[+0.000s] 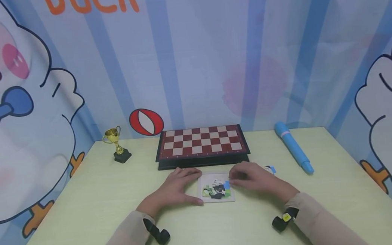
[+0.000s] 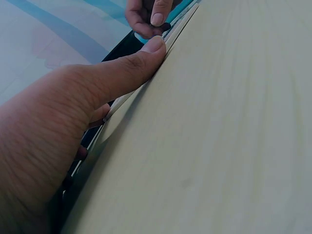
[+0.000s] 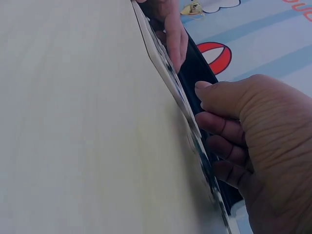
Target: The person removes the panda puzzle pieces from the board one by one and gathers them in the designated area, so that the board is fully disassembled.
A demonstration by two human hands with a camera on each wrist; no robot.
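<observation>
Head view: we see a pale, flat, square puzzle tray (image 1: 208, 178) lying on the light-yellow wood-grain desk (image 1: 196, 235), b/w our L hand (image 1: 177, 187) and R hand (image 1: 255, 179), just in front of a maroon-and-white checkered box w/ black base (image 1: 202, 141).
Tray fill: flat printed picture pieces (image 1: 217, 189) in black, white, green & blue sit mostly low & right; pale base shows along top & left, so we'd call it part done.
L hand: thumb & index spread wide, tips at the tray's two L corners; looks like a steadying hold. If that thumb lifts or shoves unevenly, tray may skid or twist & seated pieces could pop up.
R hand: fingers curled, thumb close to index, at the tray's upper R edge. Can't tell if a piece is pinched b/c the fingers hide it. Risk: knuckles or fingertips catching the blue bit by that edge & dragging it out of line.
Loose piece: a small flat blue, white & black piece (image 1: 271, 169) lies just past R hand, partly hidden. A backward sweep of the wrist might knock it away or flip it.
Checkered box: close behind both hands; reaching back w/o care, we could bump it into the tray.
</observation>
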